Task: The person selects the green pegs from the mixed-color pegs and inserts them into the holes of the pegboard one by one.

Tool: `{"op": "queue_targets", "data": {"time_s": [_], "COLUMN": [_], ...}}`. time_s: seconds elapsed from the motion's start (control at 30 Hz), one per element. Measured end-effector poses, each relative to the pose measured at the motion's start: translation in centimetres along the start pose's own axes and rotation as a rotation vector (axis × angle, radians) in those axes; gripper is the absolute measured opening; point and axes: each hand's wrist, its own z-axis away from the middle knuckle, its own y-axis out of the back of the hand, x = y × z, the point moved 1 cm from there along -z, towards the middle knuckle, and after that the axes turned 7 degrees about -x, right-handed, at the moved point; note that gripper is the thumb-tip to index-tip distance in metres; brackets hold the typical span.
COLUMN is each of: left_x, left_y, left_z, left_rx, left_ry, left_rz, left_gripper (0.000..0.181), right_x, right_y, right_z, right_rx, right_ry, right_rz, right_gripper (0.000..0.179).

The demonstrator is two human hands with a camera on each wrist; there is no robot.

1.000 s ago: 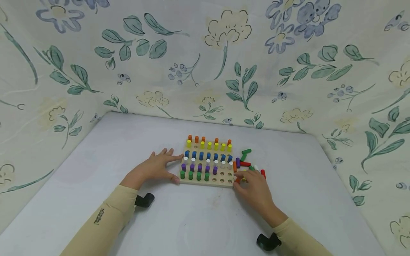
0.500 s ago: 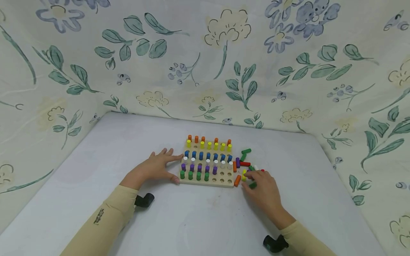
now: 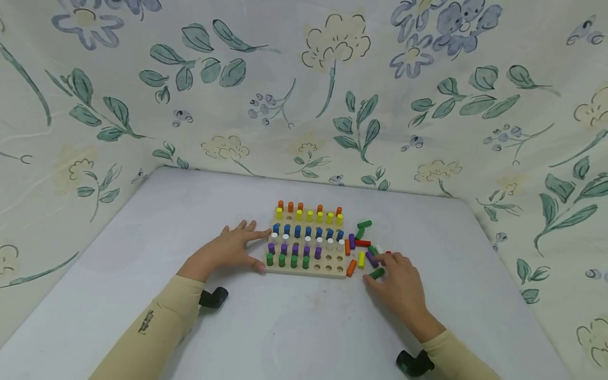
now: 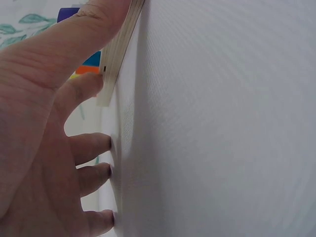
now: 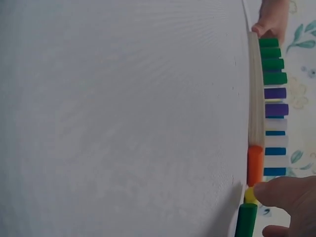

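A wooden pegboard (image 3: 323, 263) stands on the white table, with upright pegs in rows of orange, yellow, blue, white, purple and green. My left hand (image 3: 228, 247) lies at its left side, fingers spread, with thumb and index finger touching the board's edge; the left wrist view shows the other fingertips on the table. To the right of the board, my right hand (image 3: 402, 282) hovers over loose pegs, thumb and fingers apart. A green peg (image 3: 377, 273) lies right at its thumb. Near it are a purple peg (image 3: 372, 258), a yellow peg (image 3: 361, 259) and an orange peg (image 3: 351, 268).
More loose pegs lie along the board's right side, among them a red peg (image 3: 363, 243) and a green peg (image 3: 364, 224) farther back. Empty holes show at the board's front right corner. A floral cloth (image 3: 304, 105) hangs behind and beside the table.
My right hand has moved right, away from the board's edge, uncovering the orange, yellow and purple pegs and then coming beside the green one. The left hand has stayed at the board.
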Motion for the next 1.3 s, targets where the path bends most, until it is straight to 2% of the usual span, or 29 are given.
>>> {"op": "queue_targets", "data": {"time_s": [0.23, 0.57, 0.8, 1.0, 1.1, 1.3], "left_x": [-0.21, -0.34, -0.2, -0.2, -0.25, -0.28], "left_y": [-0.06, -0.1, -0.07, -0.03, -0.06, -0.06], "left_z": [-0.18, -0.31, -0.21, -0.17, -0.22, -0.27], "left_rx": [0.004, 0.004, 0.001, -0.002, -0.003, -0.003], "left_ry": [0.001, 0.003, 0.005, 0.01, 0.007, 0.007], "left_rz": [0.002, 0.001, 0.002, 0.008, 0.009, 0.007], "left_gripper": [0.107, 0.107, 0.107, 0.107, 0.107, 0.107], "right_x": [0.35, 0.34, 0.18, -0.09, -0.14, 0.02], "right_y": [0.07, 0.04, -0.07, -0.18, -0.18, -0.22], "right_z": [0.03, -0.09, -0.11, -0.2, -0.11, -0.14], "right_rx": [-0.011, -0.024, -0.012, -0.05, -0.068, -0.045], "right_ry": [-0.01, -0.011, 0.008, 0.03, 0.015, 0.011], "right_rz": [0.027, 0.002, -0.106, -0.23, -0.287, -0.327], "right_gripper": [0.053, 0.047, 0.052, 0.05, 0.049, 0.054]}}
